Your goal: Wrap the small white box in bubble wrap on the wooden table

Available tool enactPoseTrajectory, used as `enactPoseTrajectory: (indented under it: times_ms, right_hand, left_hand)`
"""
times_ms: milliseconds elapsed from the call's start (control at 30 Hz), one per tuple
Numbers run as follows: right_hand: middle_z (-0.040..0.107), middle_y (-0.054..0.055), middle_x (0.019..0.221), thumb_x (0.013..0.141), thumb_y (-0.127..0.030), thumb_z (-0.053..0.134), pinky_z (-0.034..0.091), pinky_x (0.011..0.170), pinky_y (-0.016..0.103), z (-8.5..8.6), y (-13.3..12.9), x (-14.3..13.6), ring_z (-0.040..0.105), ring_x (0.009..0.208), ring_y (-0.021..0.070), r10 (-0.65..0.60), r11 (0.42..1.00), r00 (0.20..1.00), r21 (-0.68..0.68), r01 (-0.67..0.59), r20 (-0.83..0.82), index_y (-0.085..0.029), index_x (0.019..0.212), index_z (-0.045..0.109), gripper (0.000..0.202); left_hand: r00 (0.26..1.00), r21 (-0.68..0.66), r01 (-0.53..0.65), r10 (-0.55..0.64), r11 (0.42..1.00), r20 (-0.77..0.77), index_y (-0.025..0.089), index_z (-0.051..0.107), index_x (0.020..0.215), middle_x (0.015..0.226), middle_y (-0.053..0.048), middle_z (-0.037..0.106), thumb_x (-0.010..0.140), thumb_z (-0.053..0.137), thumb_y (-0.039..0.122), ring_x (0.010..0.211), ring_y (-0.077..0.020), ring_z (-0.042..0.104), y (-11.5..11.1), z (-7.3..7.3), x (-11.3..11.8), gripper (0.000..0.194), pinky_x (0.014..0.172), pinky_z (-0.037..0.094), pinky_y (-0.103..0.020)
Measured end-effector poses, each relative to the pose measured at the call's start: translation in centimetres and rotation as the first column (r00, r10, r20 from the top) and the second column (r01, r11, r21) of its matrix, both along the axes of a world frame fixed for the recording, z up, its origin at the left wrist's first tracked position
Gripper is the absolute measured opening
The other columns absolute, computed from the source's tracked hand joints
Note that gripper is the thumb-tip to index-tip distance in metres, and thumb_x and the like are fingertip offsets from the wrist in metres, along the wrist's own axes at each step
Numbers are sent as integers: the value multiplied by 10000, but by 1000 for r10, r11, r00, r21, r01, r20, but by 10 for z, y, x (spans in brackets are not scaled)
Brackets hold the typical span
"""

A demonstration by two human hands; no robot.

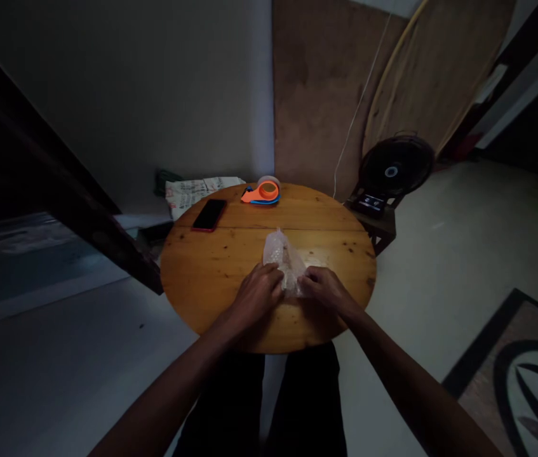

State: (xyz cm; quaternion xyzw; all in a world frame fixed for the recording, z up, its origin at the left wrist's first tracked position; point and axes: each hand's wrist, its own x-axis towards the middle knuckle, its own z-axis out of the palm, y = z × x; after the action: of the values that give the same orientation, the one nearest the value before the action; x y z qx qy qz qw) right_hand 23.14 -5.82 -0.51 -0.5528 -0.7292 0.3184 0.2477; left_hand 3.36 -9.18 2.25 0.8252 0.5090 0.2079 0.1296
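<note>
The place looks like a room in a home. A small round wooden table (211, 273) stands near a plain wall (178, 82), with a household fan (395, 165) on a low wooden stand (383, 222) beside it. A large round board (440, 70) leans behind, and the pale, smooth floor (421, 254) carries a decorative leaf-like inlay (535, 381).

Bubble wrap (284, 257): translucent, pinkish, crumpled, lying near mid-table (211, 270) on bare wood, far end tapering upward; contents unclear.

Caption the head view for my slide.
Left hand and right hand touch bubble wrap on a wooden table; phone and tape dispenser beyond.
</note>
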Motion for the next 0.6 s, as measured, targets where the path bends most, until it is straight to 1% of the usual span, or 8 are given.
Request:
enactPoseTrajectory:
  times_ms: [100,233,333,467,600]
  right_hand:
    - [489,-31,581,817,-339,497,298,537,222,1,-4,-5,430,568,103,-36,998,997,46,39,-69,-178,606,507,266]
    - [530,-22,599,812,-359,532,329,547,225,1,-6,-14,463,579,111,-77,994,985,60,87,-155,-172,635,564,259]
    - [546,-16,594,795,-355,554,343,540,225,1,-4,-19,477,573,115,-99,993,977,43,109,-191,-169,629,571,250]
    - [543,-16,573,797,-360,554,346,518,220,3,-5,-22,483,552,114,-101,994,968,21,108,-229,-172,624,563,255]
    - [546,-17,573,799,-369,555,361,514,216,5,-8,-27,490,549,115,-92,995,962,5,96,-257,-177,642,560,248]
  left_hand:
    - [1000,14,-8,8,1000,2,164,662,914,1269,-116,582,864,497,143,1190,-227,527,0,-1,0,174,1037,405,-366]
    - [1000,16,14,-14,1000,5,171,664,890,1254,-102,595,864,500,146,1199,-220,523,1,-3,-1,168,1041,407,-360]
    - [1000,11,18,-19,1000,13,163,665,905,1277,-113,573,869,491,146,1211,-225,511,2,-4,-2,178,1047,402,-370]
    - [999,2,10,-10,1000,42,157,671,885,1283,-121,542,867,499,160,1214,-242,500,2,-6,-2,173,1028,419,-385]
    - [998,-27,16,-14,1000,67,163,683,880,1255,-113,517,881,490,188,1144,-233,535,1,-4,-2,194,979,451,-372]
